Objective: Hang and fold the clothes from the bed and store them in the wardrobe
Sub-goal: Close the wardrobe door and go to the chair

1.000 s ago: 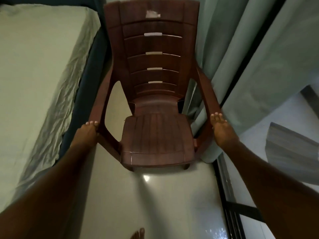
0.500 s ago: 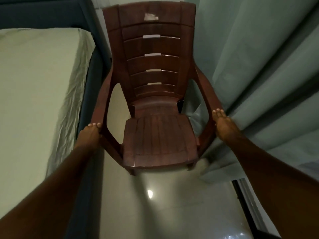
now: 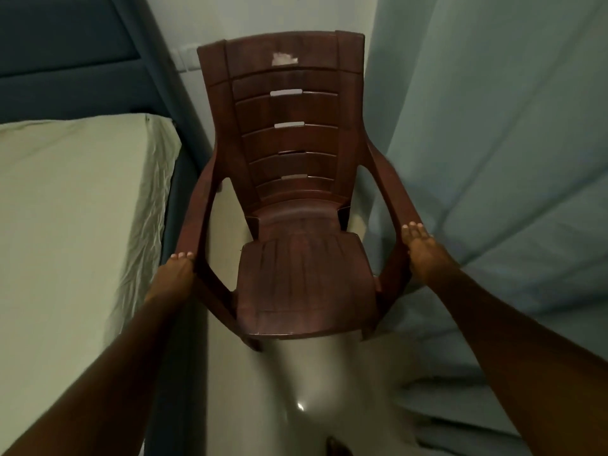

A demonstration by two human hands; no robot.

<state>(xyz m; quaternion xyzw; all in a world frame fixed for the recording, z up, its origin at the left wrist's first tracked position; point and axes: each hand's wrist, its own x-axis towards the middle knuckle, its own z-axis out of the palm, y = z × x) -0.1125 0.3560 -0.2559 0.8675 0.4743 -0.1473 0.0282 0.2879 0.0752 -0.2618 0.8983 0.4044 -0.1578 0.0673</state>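
While both hands, L & R, grip the chair arms, bed at left shows no clothes; wardrobe unseen, so progress unclear.

brown slatted plastic armchair on pale glossy floor, between | pale-sheeted bed left, dark padded headboard behind it | grey-green curtain right | left hand gripping left armrest, right hand gripping right armrest

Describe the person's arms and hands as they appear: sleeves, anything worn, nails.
Both forearms are bare, with no sleeves in view. The left hand and right hand show no rings, watch or gloves. The fingernails look pale and short. The image is dim and slightly blurred.
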